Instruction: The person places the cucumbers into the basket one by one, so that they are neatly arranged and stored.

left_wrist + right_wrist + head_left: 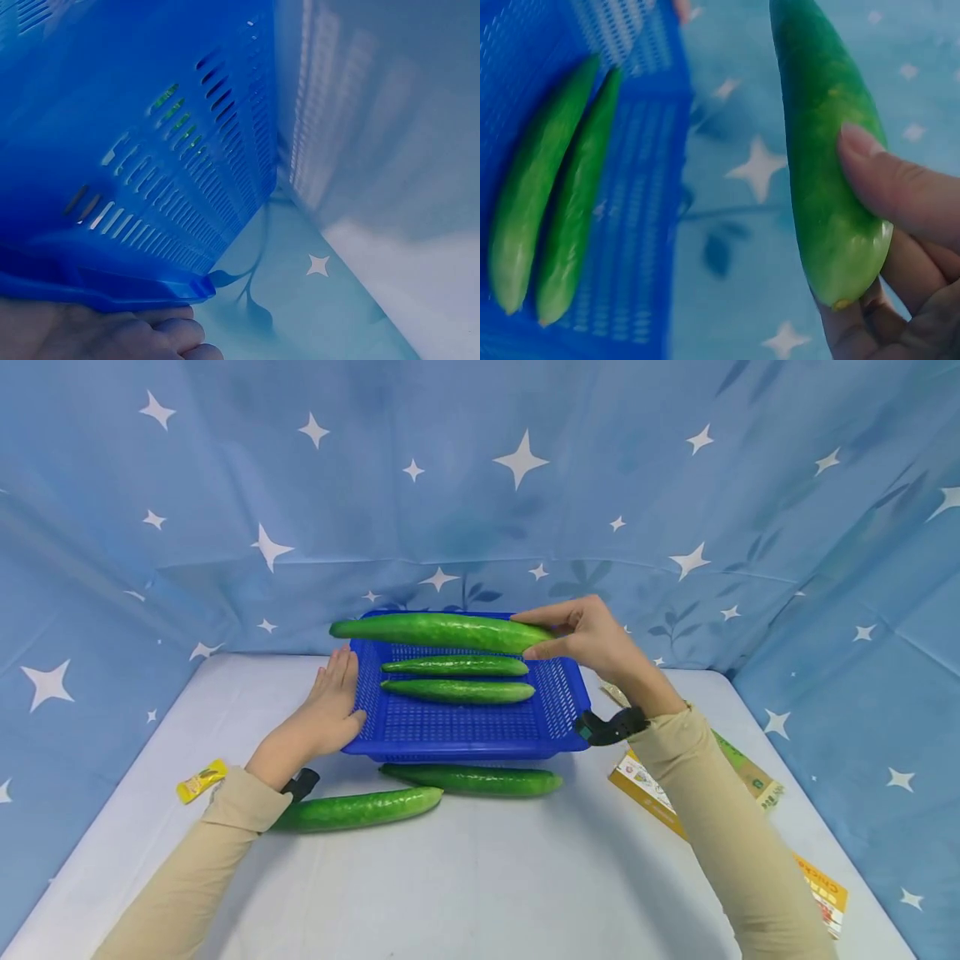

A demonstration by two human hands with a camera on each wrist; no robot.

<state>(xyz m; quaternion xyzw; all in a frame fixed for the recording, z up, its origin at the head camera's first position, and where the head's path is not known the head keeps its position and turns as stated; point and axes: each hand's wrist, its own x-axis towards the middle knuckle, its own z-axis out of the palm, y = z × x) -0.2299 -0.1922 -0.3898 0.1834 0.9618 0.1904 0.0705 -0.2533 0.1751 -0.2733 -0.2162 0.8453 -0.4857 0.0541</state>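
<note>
My right hand (596, 639) grips a long green cucumber (442, 632) by its paler right end, thumb on one side and fingers on the other. That cucumber is held level above the far side of a blue plastic basket (457, 748). Inside the basket, two cucumbers lie side by side, an upper one (455, 666) and a lower one (459, 692). My left hand (326, 706), fingers straight, rests against the basket's left rim. In the left wrist view, its fingers (150, 334) lie along the outside of the rim.
In front of the basket lies one cucumber (472, 780); another cucumber (367, 810) is partly behind my left wrist. A small yellow packet (202, 781) is at the left. Printed boxes, one yellow and white (648, 793) and one orange (825, 897), lie by my right arm. A blue star-patterned curtain (465, 527) surrounds the table.
</note>
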